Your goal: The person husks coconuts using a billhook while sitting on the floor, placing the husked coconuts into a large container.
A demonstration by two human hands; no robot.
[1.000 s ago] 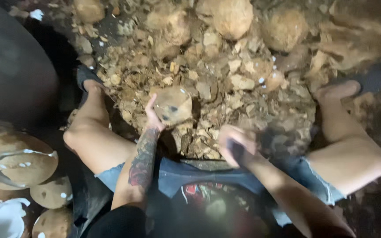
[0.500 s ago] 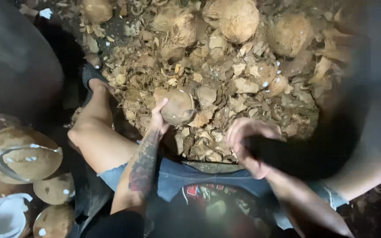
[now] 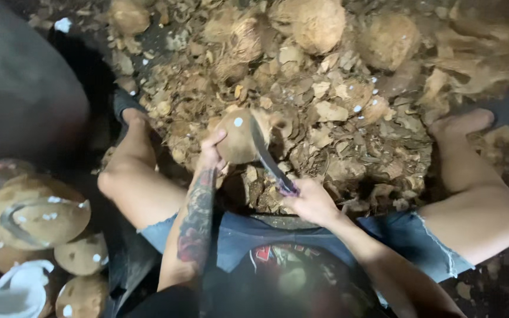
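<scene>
Down between my knees, I see the coconut (image 3: 238, 136) resting on the husk litter (image 3: 349, 118), my left hand (image 3: 210, 154) with fingers curled against its side, my right hand (image 3: 310, 200) fisted around a dark-bladed knife (image 3: 266, 156) whose blade lies across it, peeled coconuts (image 3: 39, 212) heaped at my left.

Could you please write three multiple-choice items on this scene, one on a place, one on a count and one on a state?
1. Where is the coconut held?
A. Over the husk pile between the legs
B. On a table
C. In a bucket

2. How many hands grip the knife?
A. None
B. One
C. Two

3. The knife blade is
A. lying on the ground
B. stuck in a wall
C. against the coconut

Answers: 1 A, the left hand steadies it above the husk pile; 2 B, only the right hand holds the handle; 3 C, the blade meets the coconut's right side.
</scene>
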